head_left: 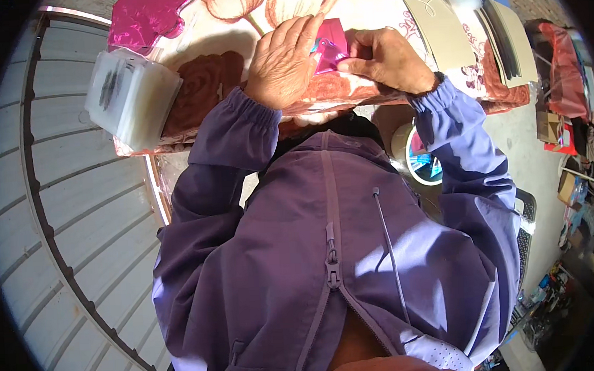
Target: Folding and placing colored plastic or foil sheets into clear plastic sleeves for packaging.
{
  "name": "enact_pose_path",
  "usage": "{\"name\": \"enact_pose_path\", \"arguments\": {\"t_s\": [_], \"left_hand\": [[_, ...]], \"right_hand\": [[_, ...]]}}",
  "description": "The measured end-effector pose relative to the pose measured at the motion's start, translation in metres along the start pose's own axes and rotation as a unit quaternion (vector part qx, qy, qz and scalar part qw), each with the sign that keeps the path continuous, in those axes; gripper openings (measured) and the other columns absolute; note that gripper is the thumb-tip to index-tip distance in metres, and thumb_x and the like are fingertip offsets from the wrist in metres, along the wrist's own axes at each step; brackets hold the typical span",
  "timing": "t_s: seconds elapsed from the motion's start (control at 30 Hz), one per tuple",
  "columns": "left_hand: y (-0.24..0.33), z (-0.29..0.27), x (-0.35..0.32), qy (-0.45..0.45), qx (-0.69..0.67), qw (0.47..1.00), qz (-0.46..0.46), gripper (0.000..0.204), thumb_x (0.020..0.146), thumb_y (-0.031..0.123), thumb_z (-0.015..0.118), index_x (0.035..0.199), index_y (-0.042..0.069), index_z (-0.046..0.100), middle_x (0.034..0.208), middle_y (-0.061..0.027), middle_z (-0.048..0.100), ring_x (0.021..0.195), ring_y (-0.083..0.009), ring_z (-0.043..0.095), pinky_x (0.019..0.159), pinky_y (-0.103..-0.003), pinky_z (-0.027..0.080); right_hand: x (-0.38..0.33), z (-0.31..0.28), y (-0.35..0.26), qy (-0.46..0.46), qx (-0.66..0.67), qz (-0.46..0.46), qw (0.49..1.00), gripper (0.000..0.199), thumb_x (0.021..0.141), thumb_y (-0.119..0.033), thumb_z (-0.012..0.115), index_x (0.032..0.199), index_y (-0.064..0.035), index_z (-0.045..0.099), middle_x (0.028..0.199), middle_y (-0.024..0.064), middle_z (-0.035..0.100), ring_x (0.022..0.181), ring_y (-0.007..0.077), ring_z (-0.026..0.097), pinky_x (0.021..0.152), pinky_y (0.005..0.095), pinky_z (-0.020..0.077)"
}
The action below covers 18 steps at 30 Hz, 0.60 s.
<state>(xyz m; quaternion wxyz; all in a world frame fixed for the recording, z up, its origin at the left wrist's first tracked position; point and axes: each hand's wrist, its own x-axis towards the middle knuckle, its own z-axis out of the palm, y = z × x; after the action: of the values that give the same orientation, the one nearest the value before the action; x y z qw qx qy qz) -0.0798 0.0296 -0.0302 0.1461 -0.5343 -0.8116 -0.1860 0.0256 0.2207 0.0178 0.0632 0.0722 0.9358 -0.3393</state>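
Note:
A shiny pink foil piece [332,44], with a small patch of blue on it, lies near the front edge of a table covered with a flowered cloth [216,48]. My left hand [282,64] rests flat over its left side, fingers stretched out and close together. At its right edge my right hand [391,61] pinches the foil between thumb and fingers. The foil looks creased there. Part of it is hidden under my left hand. A larger magenta foil sheet [147,18] lies farther off to the left.
A stack of translucent plastic pieces [134,98] stands at the table's left corner. Beige boards [440,27] lie on the right, beside another upright stack [510,47]. Below the table edge is a white bucket [410,158] with coloured scraps. A corrugated metal wall [76,197] runs along the left.

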Motion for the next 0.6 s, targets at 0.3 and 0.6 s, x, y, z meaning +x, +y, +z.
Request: {"name": "enact_pose_path", "arguments": {"t_s": [0.3,0.6], "left_hand": [[-0.001,-0.002,0.000,-0.028,-0.062,0.998,0.000,0.067,0.087,0.019,0.060,0.146,0.010,0.030,0.139,-0.0104,0.045,0.129,-0.0267,0.042,0.105,-0.041,0.033],[-0.001,-0.004,0.001,-0.041,-0.071,0.997,-0.003,0.065,0.087,0.018,0.058,0.146,0.011,0.030,0.140,-0.0101,0.043,0.130,-0.0265,0.041,0.106,-0.041,0.032]], "right_hand": [[0.004,0.009,-0.005,0.118,-0.111,-0.058,0.985,0.038,0.074,-0.037,0.077,0.093,-0.0060,0.067,0.075,0.0145,0.067,0.073,0.0361,0.064,0.067,0.0442,0.0495],[0.014,0.000,0.015,0.022,-0.058,-0.116,0.991,0.047,0.076,-0.028,0.076,0.110,0.0014,0.060,0.074,0.0164,0.061,0.068,0.0335,0.060,0.064,0.0403,0.0464]]}}
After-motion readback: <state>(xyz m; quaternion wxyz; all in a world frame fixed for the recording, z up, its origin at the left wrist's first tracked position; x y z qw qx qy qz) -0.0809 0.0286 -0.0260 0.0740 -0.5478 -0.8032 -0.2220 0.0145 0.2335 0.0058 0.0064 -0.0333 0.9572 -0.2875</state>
